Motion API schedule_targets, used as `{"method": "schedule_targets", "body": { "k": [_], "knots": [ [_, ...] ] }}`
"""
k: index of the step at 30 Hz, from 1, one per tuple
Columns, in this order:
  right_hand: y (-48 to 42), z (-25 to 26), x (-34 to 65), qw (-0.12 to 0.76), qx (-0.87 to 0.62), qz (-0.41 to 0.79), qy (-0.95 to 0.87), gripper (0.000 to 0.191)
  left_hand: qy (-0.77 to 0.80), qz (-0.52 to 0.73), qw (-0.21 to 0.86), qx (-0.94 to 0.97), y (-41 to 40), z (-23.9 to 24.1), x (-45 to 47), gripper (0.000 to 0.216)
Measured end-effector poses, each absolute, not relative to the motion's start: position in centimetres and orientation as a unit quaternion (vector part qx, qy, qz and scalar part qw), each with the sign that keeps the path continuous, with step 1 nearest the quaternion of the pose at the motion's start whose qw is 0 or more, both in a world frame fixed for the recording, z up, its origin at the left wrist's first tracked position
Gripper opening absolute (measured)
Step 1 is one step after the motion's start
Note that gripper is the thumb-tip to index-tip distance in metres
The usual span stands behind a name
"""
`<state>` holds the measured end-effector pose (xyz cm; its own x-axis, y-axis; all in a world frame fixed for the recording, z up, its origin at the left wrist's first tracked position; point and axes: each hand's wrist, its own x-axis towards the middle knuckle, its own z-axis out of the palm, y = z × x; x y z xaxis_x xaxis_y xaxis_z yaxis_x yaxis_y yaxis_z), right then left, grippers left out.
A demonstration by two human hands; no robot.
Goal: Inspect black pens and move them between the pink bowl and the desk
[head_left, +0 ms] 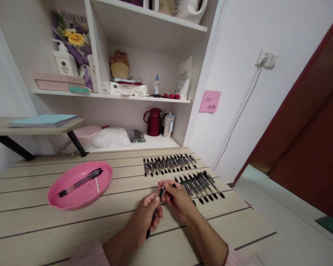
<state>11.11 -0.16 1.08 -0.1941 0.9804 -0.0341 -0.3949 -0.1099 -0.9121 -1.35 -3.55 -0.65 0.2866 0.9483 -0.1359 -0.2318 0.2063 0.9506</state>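
Observation:
My left hand [148, 214] is closed around a black pen [154, 216] that points up and away from me. My right hand [177, 198] pinches the pen's upper end, fingers curled around something small and black, probably the cap. Both hands hover over the wooden desk [44, 229], just in front of the nearer row of black pens [201, 183]. A second row of pens [168, 163] lies farther back. A pink tray [80, 184] to the left holds two pens and a thin white refill.
Shelves at the back carry a red jug [153, 122], a white bottle, a plastic bag and boxes. A small raised shelf [30, 127] with a blue folder stands at the left. A pink sticky note [210, 101] hangs on the right wall; the desk's edge drops off to the right.

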Motion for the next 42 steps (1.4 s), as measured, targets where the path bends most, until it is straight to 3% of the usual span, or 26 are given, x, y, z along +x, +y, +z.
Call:
{"method": "schedule_targets", "body": {
  "k": [14,24,32,39,42],
  "knots": [
    [0.0,0.8,11.3,0.541,-0.34,0.656,-0.401,0.033,0.389,0.431,0.68,0.447,-3.5,-0.8,-1.5,0.029],
    [0.9,0.9,12.2,0.652,-0.357,0.585,-0.324,0.031,0.385,0.414,0.701,0.435,-3.4,-0.9,-1.7,0.029],
    [1.3,0.1,11.7,0.554,-0.532,0.414,-0.488,0.024,0.393,0.461,0.701,0.376,-3.7,-0.1,-1.7,0.025],
    [0.4,-0.2,10.0,0.335,-0.647,0.221,-0.648,0.016,0.387,0.492,0.695,0.353,-3.7,0.1,-1.8,0.027],
    [0.2,-0.2,9.4,0.331,-0.646,0.199,-0.658,0.015,0.381,0.517,0.682,0.35,-3.5,0.1,-2.0,0.027]
  ]
}}
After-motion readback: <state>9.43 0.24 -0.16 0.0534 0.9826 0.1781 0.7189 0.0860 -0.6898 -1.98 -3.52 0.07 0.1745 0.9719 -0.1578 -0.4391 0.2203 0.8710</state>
